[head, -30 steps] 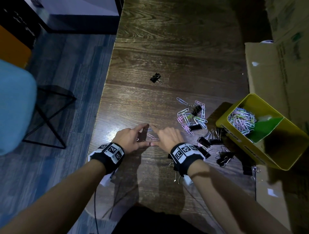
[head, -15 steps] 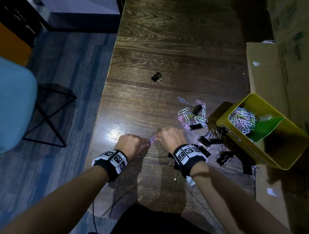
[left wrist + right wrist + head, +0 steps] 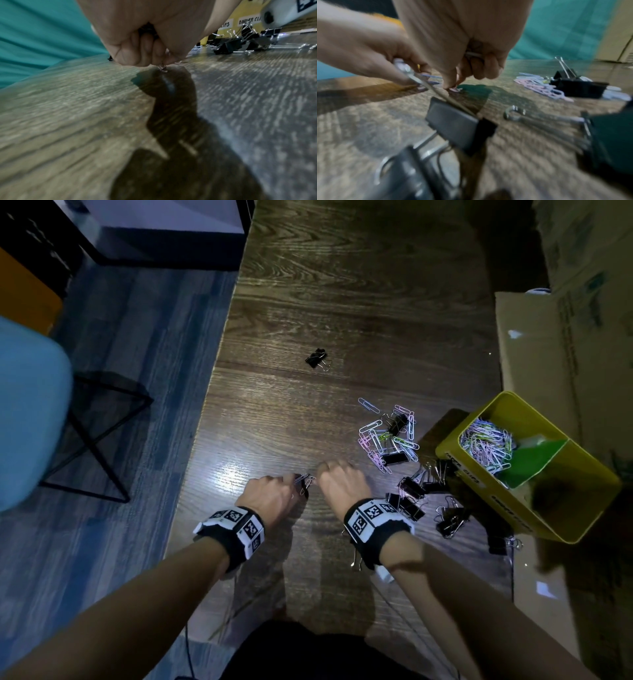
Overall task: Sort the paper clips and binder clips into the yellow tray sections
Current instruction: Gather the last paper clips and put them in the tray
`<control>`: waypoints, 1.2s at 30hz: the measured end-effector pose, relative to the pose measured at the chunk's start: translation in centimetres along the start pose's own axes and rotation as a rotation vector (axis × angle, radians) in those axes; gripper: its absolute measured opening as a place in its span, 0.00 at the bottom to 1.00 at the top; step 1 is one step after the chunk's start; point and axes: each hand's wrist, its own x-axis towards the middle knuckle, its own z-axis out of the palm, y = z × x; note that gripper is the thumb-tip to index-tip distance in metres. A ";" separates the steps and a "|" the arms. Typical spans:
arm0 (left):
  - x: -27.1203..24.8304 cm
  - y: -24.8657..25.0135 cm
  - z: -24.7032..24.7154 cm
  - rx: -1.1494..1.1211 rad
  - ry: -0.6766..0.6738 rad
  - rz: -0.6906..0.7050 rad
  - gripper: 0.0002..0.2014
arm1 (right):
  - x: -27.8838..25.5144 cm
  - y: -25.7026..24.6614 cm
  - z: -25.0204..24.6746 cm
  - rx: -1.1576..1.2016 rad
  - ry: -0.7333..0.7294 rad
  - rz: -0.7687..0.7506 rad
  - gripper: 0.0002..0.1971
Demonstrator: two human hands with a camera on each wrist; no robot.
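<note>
I am gathering stray paper clips (image 3: 304, 481) off the table (image 3: 342, 320): my left hand (image 3: 270, 495) and right hand (image 3: 339, 482) are both pinching them with curled fingers. Next I am judging a carry to the yellow tray (image 3: 579, 501), into its paper-clip section.

I see two bare forearms with no sleeves reaching into the head view. The left hand (image 3: 270, 494) and right hand (image 3: 342, 484) are bare too, without gloves or rings that I can make out. Each wrist wears a black fabric band; the left wristband (image 3: 233, 530) and the right wristband (image 3: 373, 522) both carry white blocks printed with black square-patterned tags, several to a band. A white housing with a dark round lens (image 3: 268, 16) sits under the right wrist. Thin dark cables (image 3: 236, 604) trail back from the bands. Dark clothing (image 3: 308, 652) covers the lap.
</note>
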 end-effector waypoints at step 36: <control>1.1 -0.9 -0.4 -1.837 0.118 -0.371 0.15 | 0.9 0.9 -0.1 0.651 0.046 0.347 0.07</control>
